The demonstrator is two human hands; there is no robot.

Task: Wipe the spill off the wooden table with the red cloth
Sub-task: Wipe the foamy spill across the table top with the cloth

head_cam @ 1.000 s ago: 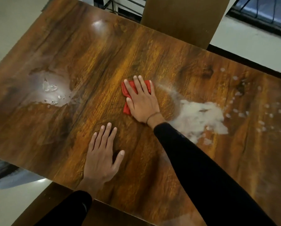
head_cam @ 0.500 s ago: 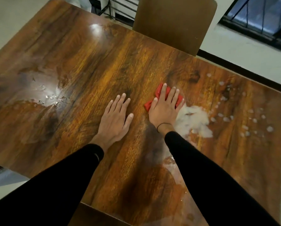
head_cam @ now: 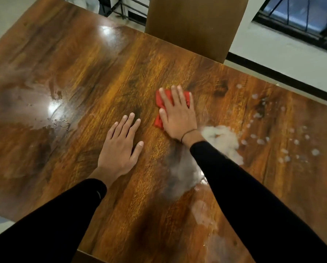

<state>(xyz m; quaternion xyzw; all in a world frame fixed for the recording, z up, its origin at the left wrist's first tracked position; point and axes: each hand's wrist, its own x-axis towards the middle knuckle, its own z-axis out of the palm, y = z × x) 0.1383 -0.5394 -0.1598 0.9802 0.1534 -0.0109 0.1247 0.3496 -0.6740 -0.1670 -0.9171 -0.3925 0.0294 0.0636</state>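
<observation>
Our right hand [head_cam: 177, 114] presses flat on red cloth [head_cam: 159, 103], left of the white spill [head_cam: 223, 137]; left hand [head_cam: 119, 147] flat, fingers relaxed, on the wooden table [head_cam: 82, 76].

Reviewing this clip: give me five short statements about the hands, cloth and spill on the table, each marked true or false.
1. The right hand presses flat on the red cloth. True.
2. The left hand holds the cloth. False: it rests flat on the bare table, apart from the cloth.
3. The white spill lies to the right of the cloth. True.
4. The spill is fully wiped. False: a white patch and scattered droplets remain.
5. A chair stands at the far side of the table. True.
</observation>
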